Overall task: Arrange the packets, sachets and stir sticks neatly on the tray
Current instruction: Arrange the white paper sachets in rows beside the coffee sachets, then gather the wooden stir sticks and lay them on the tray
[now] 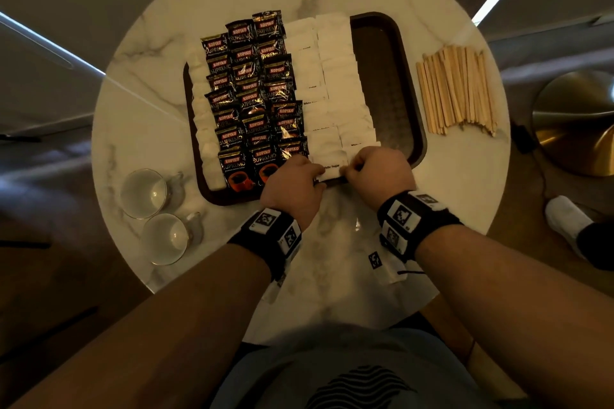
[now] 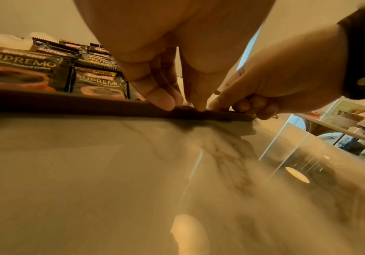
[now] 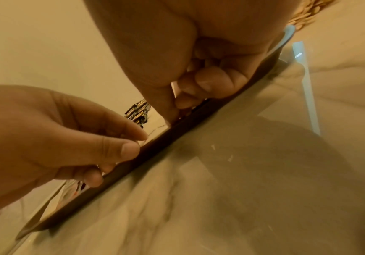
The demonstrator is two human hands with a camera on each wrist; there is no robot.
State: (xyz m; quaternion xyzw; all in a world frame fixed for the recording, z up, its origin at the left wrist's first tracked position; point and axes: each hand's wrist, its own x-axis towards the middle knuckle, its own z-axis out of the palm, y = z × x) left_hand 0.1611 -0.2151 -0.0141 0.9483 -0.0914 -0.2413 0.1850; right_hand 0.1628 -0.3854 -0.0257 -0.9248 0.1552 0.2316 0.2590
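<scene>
A dark brown tray [image 1: 408, 93] lies on the round marble table [image 1: 149, 109]. It holds rows of black Kopiko coffee packets [image 1: 252, 93] and overlapping rows of white sugar sachets [image 1: 335, 83]. More white sachets [image 1: 202, 109] line its left edge. My left hand [image 1: 309, 173] and right hand [image 1: 352, 169] meet at the tray's near rim and pinch the nearest white sugar sachet [image 1: 330, 169] from either side. In the left wrist view, the left hand's fingertips [image 2: 168, 103] touch down at the tray rim [image 2: 68, 105]. The right wrist view shows the right hand [image 3: 177, 107] curled over the rim [image 3: 198, 117]. Wooden stir sticks [image 1: 458, 90] lie off the tray.
Two glass cups [image 1: 144, 192] [image 1: 164, 237] stand at the table's near left, beside the tray. The tray's right strip is bare. A gold lamp base [image 1: 578, 123] and a white-socked foot [image 1: 568, 219] are on the floor to the right.
</scene>
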